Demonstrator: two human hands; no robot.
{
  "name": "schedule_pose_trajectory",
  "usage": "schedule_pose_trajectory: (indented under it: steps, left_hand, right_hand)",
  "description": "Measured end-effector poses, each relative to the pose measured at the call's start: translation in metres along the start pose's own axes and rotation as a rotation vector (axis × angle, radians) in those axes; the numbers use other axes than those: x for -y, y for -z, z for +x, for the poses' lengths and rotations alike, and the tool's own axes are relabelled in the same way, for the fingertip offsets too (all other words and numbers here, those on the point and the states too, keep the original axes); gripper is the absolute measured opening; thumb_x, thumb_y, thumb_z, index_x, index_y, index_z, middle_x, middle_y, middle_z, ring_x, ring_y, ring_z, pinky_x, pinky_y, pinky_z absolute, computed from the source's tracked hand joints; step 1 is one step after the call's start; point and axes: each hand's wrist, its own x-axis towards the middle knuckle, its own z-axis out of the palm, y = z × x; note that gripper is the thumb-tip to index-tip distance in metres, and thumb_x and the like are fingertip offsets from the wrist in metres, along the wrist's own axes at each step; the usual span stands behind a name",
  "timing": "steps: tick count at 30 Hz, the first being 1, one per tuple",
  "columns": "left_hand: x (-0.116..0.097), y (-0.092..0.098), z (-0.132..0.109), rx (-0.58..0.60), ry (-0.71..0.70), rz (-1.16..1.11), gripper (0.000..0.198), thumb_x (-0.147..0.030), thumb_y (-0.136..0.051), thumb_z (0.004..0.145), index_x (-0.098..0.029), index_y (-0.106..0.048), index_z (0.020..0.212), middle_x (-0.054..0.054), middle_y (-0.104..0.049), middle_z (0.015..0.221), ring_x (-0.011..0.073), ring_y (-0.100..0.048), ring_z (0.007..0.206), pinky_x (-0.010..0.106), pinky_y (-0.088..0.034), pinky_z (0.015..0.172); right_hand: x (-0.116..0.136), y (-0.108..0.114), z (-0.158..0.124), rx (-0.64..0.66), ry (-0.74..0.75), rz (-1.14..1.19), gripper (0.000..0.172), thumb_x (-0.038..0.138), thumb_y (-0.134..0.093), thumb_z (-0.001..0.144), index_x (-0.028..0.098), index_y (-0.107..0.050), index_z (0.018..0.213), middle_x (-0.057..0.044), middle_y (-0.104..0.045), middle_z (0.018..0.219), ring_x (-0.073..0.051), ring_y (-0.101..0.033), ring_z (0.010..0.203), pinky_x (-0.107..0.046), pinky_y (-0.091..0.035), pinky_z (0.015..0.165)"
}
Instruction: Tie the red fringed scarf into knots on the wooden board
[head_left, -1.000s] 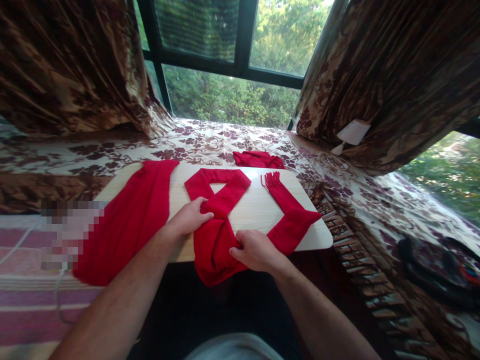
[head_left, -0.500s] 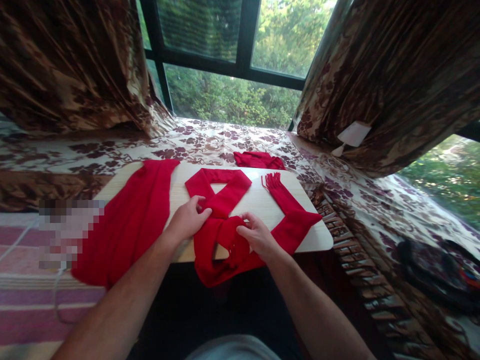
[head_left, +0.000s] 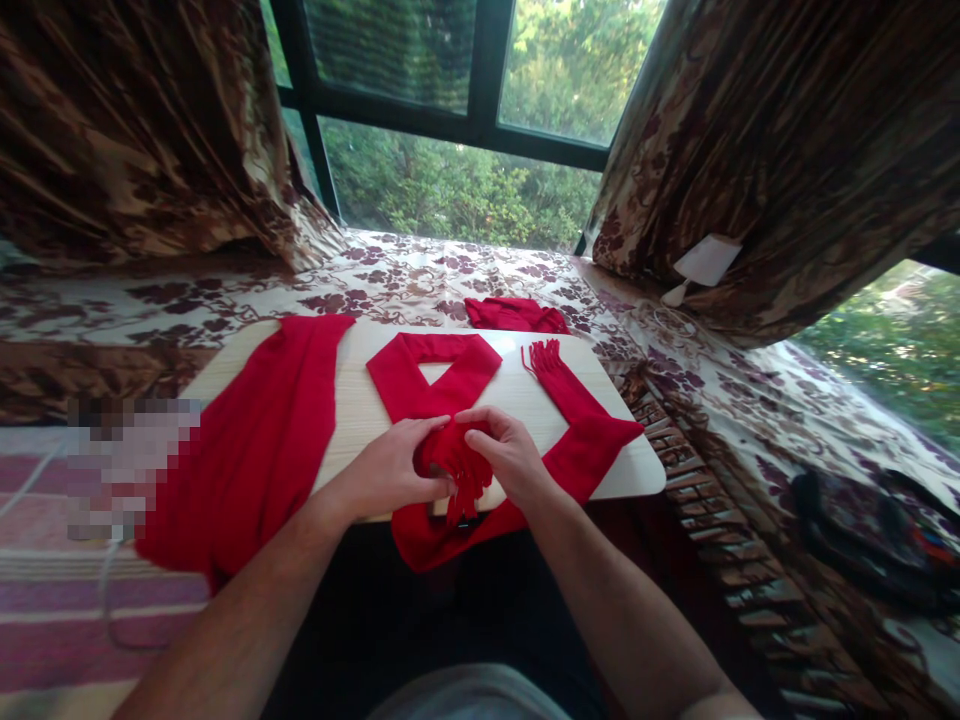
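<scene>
A red fringed scarf [head_left: 592, 455] lies on the pale wooden table [head_left: 517, 400], folded so that a crossed loop points away from me. One fringed end rests at the right, and a stretch sags over the front edge. My left hand [head_left: 394, 465] curls round the bunched scarf near the other fringe. Opposite it, my right hand [head_left: 502, 450] pinches the same bunch between thumb and fingers. The fringe hangs down between both hands. Part of the fold is hidden behind my fingers.
Another red cloth [head_left: 270, 430] drapes over the table's left end. A folded red cloth [head_left: 517, 315] lies beyond the far edge on a floral cover. A small white lamp [head_left: 709, 262] stands at the right, and a dark bag [head_left: 874, 540] lies nearer.
My left hand has moved right and toward me, onto the bunched scarf beside my right hand. The fringed end is now gathered between both hands, and its open curl has closed up.
</scene>
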Motion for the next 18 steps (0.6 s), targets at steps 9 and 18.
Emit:
schedule_pose_trajectory:
  steps: [9, 18]
  left_hand:
    - [0.0, -0.014, 0.008, -0.201, 0.037, 0.066, 0.027, -0.036, -0.062, 0.082, -0.022, -0.071, 0.103, 0.006, -0.076, 0.092, 0.0255, -0.069, 0.082, 0.033, -0.05, 0.074]
    - [0.026, -0.015, 0.025, -0.305, 0.171, -0.275, 0.026, -0.037, -0.058, 0.079, -0.016, -0.073, 0.08, 0.004, -0.075, 0.078, 0.0227, -0.066, 0.076, 0.029, -0.049, 0.069]
  right_hand:
    - [0.014, -0.005, -0.011, 0.183, 0.001, 0.115, 0.067, 0.035, -0.078, 0.068, 0.026, -0.057, 0.13, -0.001, -0.07, 0.093, -0.018, -0.066, 0.083, -0.03, -0.054, 0.071]
    - [-0.004, 0.001, -0.018, 0.005, 0.084, -0.221, 0.016, 0.027, -0.062, 0.078, 0.02, -0.059, 0.092, 0.001, -0.067, 0.075, -0.013, -0.06, 0.067, -0.024, -0.045, 0.063]
